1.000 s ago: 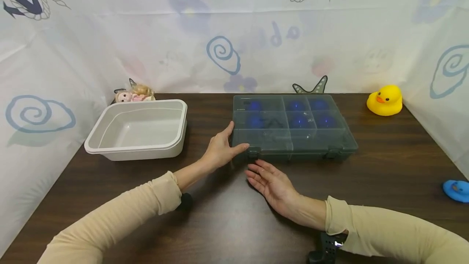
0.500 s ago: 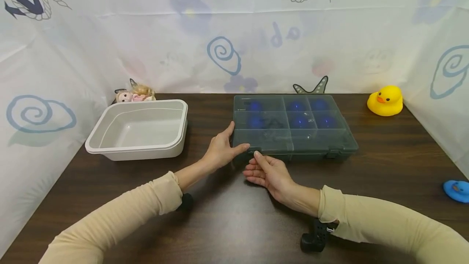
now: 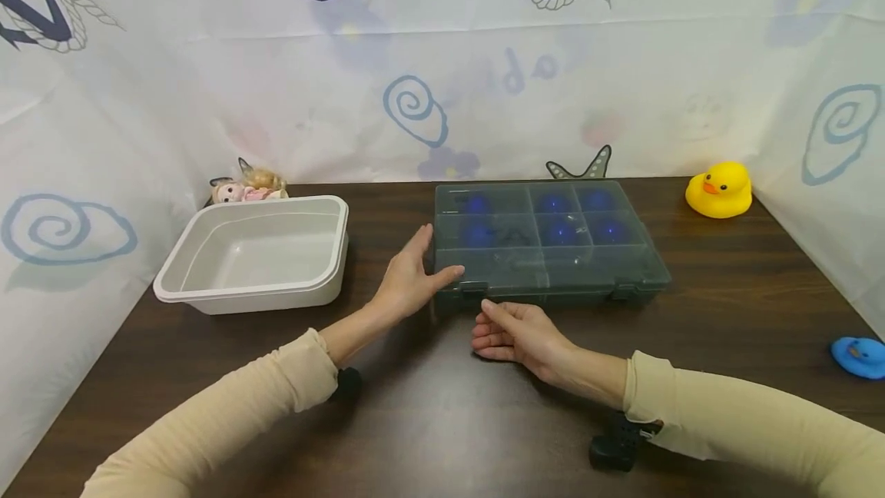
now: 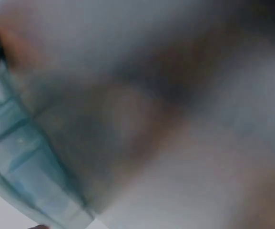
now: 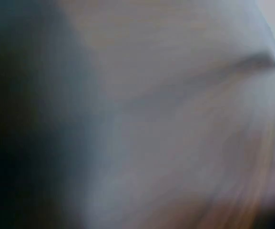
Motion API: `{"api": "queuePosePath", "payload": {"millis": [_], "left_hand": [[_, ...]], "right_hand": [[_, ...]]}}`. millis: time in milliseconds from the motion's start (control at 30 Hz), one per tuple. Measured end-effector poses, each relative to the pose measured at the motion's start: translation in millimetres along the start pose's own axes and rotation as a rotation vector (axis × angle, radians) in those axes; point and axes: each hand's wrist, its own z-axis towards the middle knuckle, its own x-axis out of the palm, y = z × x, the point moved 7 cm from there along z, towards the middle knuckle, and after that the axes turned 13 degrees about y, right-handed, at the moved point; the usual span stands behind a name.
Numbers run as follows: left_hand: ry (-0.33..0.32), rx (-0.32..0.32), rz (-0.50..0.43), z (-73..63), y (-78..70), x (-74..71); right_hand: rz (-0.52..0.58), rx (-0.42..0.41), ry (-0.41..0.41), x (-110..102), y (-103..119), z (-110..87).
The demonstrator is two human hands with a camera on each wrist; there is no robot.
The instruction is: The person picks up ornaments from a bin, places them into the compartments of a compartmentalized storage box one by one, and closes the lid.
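Observation:
A dark translucent divider box (image 3: 505, 267) lies on the table with its lid down. Blue round shapes show through several of its back compartments. My left hand (image 3: 403, 283) rests against the box's front left corner, fingers straight along the side, thumb on the front edge of the lid. Just below the front left latch (image 3: 473, 292) is my right hand (image 3: 522, 336), thumb tip close to it, fingers loosely bent and holding nothing. Whether the thumb touches the latch, I cannot tell. In the left wrist view the box (image 4: 37, 162) appears at the left; the right wrist view is blurred.
A white plastic basin (image 3: 270, 298) stands at the left, with a small doll (image 3: 242, 190) behind it. At the back right sits a yellow rubber duck (image 3: 720, 190), and a blue duck (image 3: 860, 357) lies near the right edge. A patterned white curtain (image 3: 484, 98) surrounds the table.
My right hand has turned from palm showing to thumb uppermost, its thumb going up to the left latch, then dropping slightly. My left hand stays at the box corner. The view has shifted a little.

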Motion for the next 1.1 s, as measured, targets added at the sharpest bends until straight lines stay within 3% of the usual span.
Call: {"api": "queuePosePath", "payload": {"millis": [67,133,233,333,400,533,800,933,1100], "left_hand": [[-0.061,0.125,-0.023,3.3,-14.3,-2.1],[-0.070,0.257,-0.048,8.5,-34.1,3.1],[0.043,0.365,-0.091,21.5,-63.2,29.1],[0.188,0.362,-0.123,36.8,-81.8,61.6],[0.247,0.345,-0.119,46.1,-89.2,80.0],[0.281,0.355,-0.051,60.9,-101.6,103.3],[0.287,0.368,0.135,78.6,-112.5,123.3],[0.282,0.410,0.237,78.8,-117.5,128.9],[0.287,0.453,0.288,78.5,-122.8,134.8]], "right_hand": [[-0.022,0.003,0.013,-9.6,-0.6,-10.8],[-0.026,-0.007,0.015,-20.2,-0.6,-22.0],[-0.016,-0.031,0.007,-36.2,-1.1,-38.7],[-0.009,-0.052,-0.016,-50.4,-1.0,-52.6],[-0.002,-0.065,-0.034,-59.1,-1.4,-60.7],[0.030,-0.090,-0.104,-76.8,-1.6,-75.5],[0.144,-0.171,-0.257,-109.2,2.7,-107.1],[0.235,-0.214,-0.286,-118.2,3.8,-115.9],[0.303,-0.221,-0.306,-123.8,3.6,-119.5]]}}
